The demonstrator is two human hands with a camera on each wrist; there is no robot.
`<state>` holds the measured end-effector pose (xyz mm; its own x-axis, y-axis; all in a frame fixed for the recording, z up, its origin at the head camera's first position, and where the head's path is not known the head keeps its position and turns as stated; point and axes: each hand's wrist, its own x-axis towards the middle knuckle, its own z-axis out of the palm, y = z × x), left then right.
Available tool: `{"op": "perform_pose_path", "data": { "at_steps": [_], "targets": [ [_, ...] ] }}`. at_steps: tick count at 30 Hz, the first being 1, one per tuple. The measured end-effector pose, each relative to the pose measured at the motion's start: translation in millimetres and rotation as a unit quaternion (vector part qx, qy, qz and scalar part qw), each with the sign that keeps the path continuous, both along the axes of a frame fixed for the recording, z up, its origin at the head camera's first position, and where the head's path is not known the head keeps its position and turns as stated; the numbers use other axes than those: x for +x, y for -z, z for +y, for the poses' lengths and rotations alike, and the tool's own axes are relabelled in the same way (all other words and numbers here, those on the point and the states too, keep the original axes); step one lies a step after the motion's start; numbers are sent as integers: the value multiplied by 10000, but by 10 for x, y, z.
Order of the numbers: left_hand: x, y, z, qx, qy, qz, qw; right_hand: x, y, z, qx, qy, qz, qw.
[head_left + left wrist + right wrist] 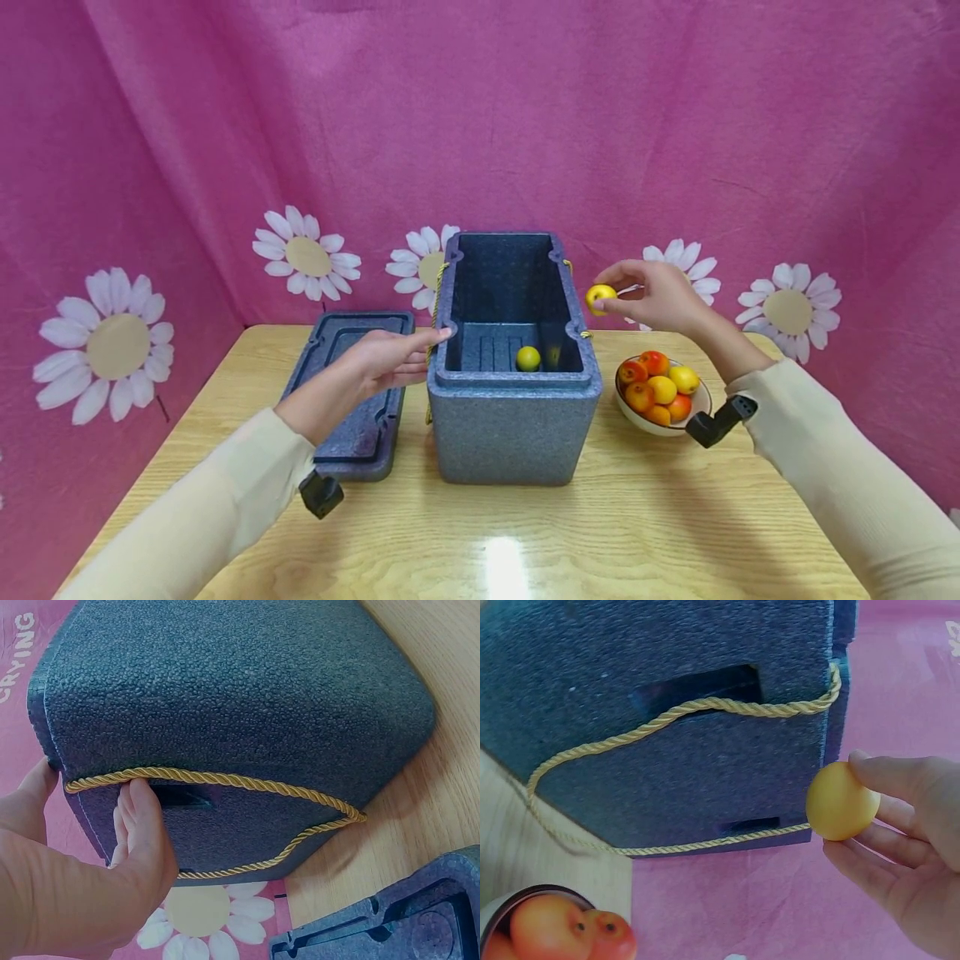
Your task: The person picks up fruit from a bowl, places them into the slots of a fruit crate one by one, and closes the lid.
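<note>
A dark grey foam box (510,433) stands uncovered on the table, with a round yellow fruit (528,359) on its floor near the front. My left hand (393,358) touches the box's left side, thumb on the rim and fingers nearly straight against the outer wall, by the gold rope (247,782). Beyond the right rim, my right hand (656,293) pinches a smooth yellow fruit (841,801) between thumb and fingertips, in the air. Below that hand, a white bowl (648,427) with a dark rim holds several red-orange and yellow fruits (663,390).
The box's grey lid (352,417) lies on the wooden table (420,542) to the left of the box. Behind the table hangs a pink curtain (510,117) with white flowers. A second gold rope (675,712) loops along the box's right side.
</note>
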<state>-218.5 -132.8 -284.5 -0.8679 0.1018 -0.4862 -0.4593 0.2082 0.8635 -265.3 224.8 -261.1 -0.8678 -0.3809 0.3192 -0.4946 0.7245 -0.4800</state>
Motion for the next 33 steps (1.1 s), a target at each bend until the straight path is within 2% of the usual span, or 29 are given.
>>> {"op": "perform_pose_path", "data": {
  "at_steps": [6, 12, 22, 33],
  "targets": [
    [4, 6, 3, 8, 31, 12, 10000, -1, -71, -23, -60, -63, -71, 9999],
    [-14, -4, -1, -45, 19, 2, 10000, -38, -141, -59, -58, 72, -203, 9998],
    [-5, -10, 1, -60, 53, 23, 10000, -112, -351, -214, -44, -8, -129, 9999],
    [3, -8, -1, 17, 38, 11, 10000, -210, -563, -424, 58, -326, -177, 9993]
  ]
}}
